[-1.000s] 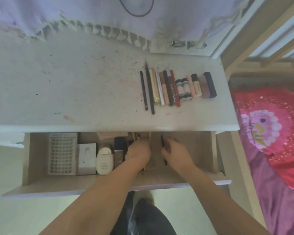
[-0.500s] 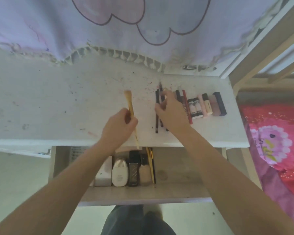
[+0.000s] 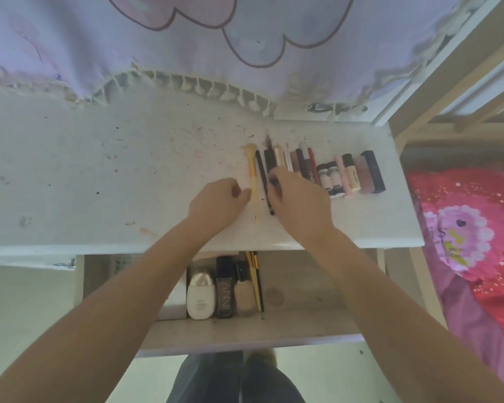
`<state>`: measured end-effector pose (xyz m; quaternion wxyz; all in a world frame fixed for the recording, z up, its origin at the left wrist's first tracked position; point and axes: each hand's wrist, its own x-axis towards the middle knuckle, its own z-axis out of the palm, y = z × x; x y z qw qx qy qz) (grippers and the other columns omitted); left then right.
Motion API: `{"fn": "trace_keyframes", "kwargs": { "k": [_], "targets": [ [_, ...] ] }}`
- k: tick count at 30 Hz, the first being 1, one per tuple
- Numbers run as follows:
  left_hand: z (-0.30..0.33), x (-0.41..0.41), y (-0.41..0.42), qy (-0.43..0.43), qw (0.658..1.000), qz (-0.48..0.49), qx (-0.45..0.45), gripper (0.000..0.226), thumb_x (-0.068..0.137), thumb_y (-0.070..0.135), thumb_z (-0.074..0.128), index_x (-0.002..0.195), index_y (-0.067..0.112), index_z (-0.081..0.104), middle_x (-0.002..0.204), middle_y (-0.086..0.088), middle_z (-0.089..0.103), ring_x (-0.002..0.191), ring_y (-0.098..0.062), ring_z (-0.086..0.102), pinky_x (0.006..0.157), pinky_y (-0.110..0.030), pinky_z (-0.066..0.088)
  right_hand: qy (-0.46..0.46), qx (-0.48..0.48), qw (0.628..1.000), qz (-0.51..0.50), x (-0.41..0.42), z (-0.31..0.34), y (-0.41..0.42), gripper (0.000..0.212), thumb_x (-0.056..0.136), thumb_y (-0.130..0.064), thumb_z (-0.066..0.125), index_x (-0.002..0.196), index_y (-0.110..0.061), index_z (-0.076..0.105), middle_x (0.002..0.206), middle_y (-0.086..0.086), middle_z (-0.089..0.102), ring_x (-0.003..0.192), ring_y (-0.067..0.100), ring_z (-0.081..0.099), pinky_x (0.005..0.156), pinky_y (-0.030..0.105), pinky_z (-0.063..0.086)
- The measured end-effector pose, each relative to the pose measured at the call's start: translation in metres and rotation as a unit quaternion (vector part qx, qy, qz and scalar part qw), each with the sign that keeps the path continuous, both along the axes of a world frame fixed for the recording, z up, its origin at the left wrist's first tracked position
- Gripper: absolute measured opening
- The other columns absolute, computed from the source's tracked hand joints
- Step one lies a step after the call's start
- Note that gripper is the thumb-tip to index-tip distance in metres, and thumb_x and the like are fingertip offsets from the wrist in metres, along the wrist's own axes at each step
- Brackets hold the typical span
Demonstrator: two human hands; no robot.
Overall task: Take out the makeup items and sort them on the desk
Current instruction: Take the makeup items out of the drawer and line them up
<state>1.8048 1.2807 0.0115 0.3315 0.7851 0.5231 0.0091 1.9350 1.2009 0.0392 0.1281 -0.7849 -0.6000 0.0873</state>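
Left hand (image 3: pixel 216 202): loosely curled, fingertips against the yellow brush (image 3: pixel 253 181); nudge it parallel.
Right hand (image 3: pixel 298 199): fingers pinching a dark pencil (image 3: pixel 270 167); align its end with the row (image 3: pixel 332 173).

Lilac curtain (image 3: pixel 186 39) behind white desk (image 3: pixel 99 170); red bedding (image 3: pixel 477 228) right.

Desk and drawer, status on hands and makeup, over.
Left hand empty beside yellow brush on desk. Right hand on pencils. Bottles wait in drawer. Nothing in the way.
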Motion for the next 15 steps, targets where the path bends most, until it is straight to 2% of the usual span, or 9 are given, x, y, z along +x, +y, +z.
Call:
{"fn": "trace_keyframes", "kwargs": {
  "k": [2, 3, 5, 7, 11, 13, 15],
  "targets": [
    [-0.005, -0.028, -0.045, -0.070, 0.997, 0.015, -0.015, 0.024, 0.096, 0.035, 0.045, 0.080, 0.019, 0.053, 0.069, 0.005, 0.054, 0.064, -0.012, 0.053, 0.064, -0.027, 0.046, 0.073, -0.037, 0.997, 0.015, -0.010, -0.008, -0.042, 0.019, 0.099, -0.028, 0.042, 0.108, -0.019, 0.056, 0.086, -0.004, 0.063, 0.070, 0.012, 0.059, 0.064, 0.021, 0.045],
    [-0.011, -0.041, -0.071, -0.078, 0.996, 0.013, -0.038, 0.022, 0.096, 0.034, 0.046, 0.080, 0.020, 0.054, 0.069, 0.005, 0.056, 0.063, -0.011, 0.054, 0.064, -0.029, 0.050, 0.097, -0.087, 0.991, 0.019, -0.016, -0.020, -0.063, 0.018, 0.099, -0.029, 0.042, 0.106, -0.020, 0.055, 0.087, -0.004, 0.063, 0.073, 0.012, 0.059, 0.066, 0.021, 0.043],
    [-0.035, -0.055, -0.112, -0.025, 0.997, -0.020, -0.070, 0.015, 0.095, 0.031, 0.047, 0.090, 0.022, 0.058, 0.080, 0.006, 0.062, 0.073, -0.012, 0.060, 0.073, -0.036, 0.053, 0.115, -0.203, 0.972, 0.012, -0.028, -0.057, -0.094, 0.019, 0.098, -0.030, 0.041, 0.104, -0.019, 0.055, 0.093, 0.000, 0.065, 0.083, 0.020, 0.062, 0.067, 0.026, 0.042],
    [-0.065, -0.049, -0.129, 0.010, 0.997, -0.043, -0.070, 0.018, 0.095, 0.026, 0.046, 0.104, 0.018, 0.060, 0.098, 0.001, 0.064, 0.089, -0.017, 0.060, 0.081, -0.036, 0.051, 0.142, -0.270, 0.952, -0.023, -0.035, -0.098, -0.106, 0.021, 0.097, -0.028, 0.041, 0.102, -0.017, 0.058, 0.098, 0.007, 0.067, 0.092, 0.029, 0.063, 0.071, 0.031, 0.046],
    [-0.107, -0.010, -0.117, 0.072, 0.995, -0.020, -0.067, 0.025, 0.097, 0.017, 0.039, 0.105, 0.005, 0.060, 0.104, -0.016, 0.066, 0.094, -0.031, 0.063, 0.078, -0.037, 0.051, 0.194, -0.277, 0.937, -0.085, -0.048, -0.146, -0.090, 0.030, 0.099, -0.026, 0.039, 0.111, -0.009, 0.059, 0.111, 0.017, 0.066, 0.103, 0.034, 0.062, 0.085, 0.039, 0.051],
    [-0.120, 0.003, -0.108, 0.123, 0.991, -0.008, -0.052, 0.029, 0.098, 0.017, 0.035, 0.107, 0.005, 0.060, 0.106, -0.018, 0.066, 0.099, -0.033, 0.063, 0.079, -0.037, 0.050, 0.178, -0.271, 0.942, -0.092, -0.052, -0.158, -0.081, 0.029, 0.099, -0.022, 0.038, 0.118, -0.009, 0.056, 0.118, 0.016, 0.063, 0.110, 0.033, 0.060, 0.091, 0.038, 0.048],
    [-0.124, 0.010, -0.104, 0.168, 0.985, -0.021, -0.032, 0.029, 0.098, 0.015, 0.034, 0.108, 0.005, 0.060, 0.110, -0.015, 0.065, 0.103, -0.031, 0.062, 0.078, -0.036, 0.049, 0.158, -0.254, 0.948, -0.105, -0.052, -0.163, -0.079, 0.027, 0.098, -0.022, 0.038, 0.118, -0.011, 0.054, 0.116, 0.014, 0.064, 0.109, 0.032, 0.061, 0.088, 0.038, 0.048]
  ]
}}
